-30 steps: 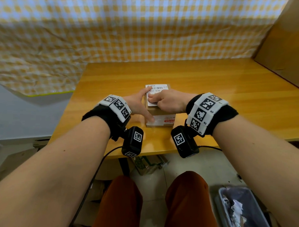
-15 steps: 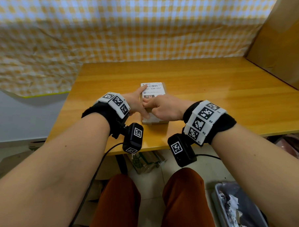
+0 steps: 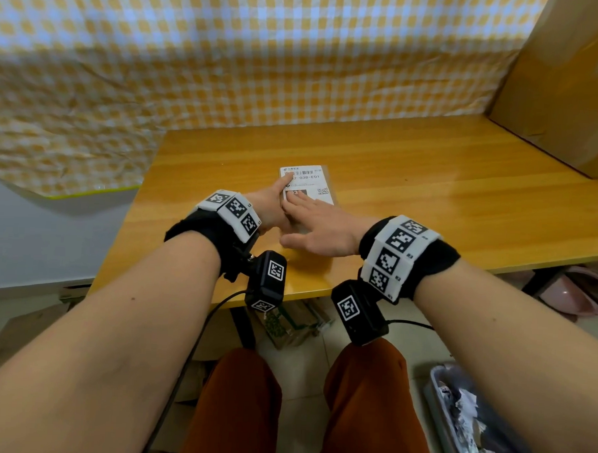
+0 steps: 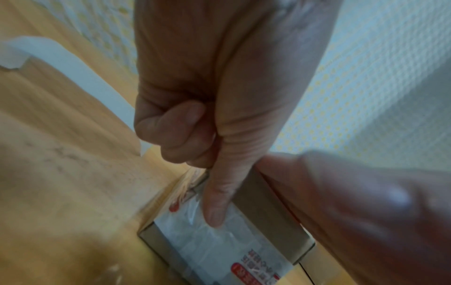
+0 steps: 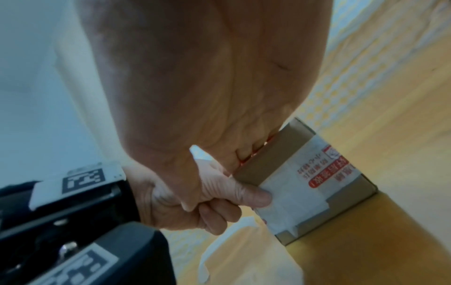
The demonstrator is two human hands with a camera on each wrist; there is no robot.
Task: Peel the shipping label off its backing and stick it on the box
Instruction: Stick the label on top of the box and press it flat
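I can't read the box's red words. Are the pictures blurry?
Head view: sharp, the label reads clearly. Left wrist view: the right hand near the lens is a blur. Right wrist view: soft, red print on the box is fuzzy and upside down.

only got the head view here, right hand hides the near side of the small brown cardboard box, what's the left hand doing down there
Observer: Left wrist view: on the left hand the index finger lies straight against that near side of the cardboard box, other fingers curled.
Operator: bare cardboard there
Observer: No, white tape with red print covers the middle of it.
Operator: box lifted at all
Observer: No, right wrist view shows its bottom edge flat on the wooden table.
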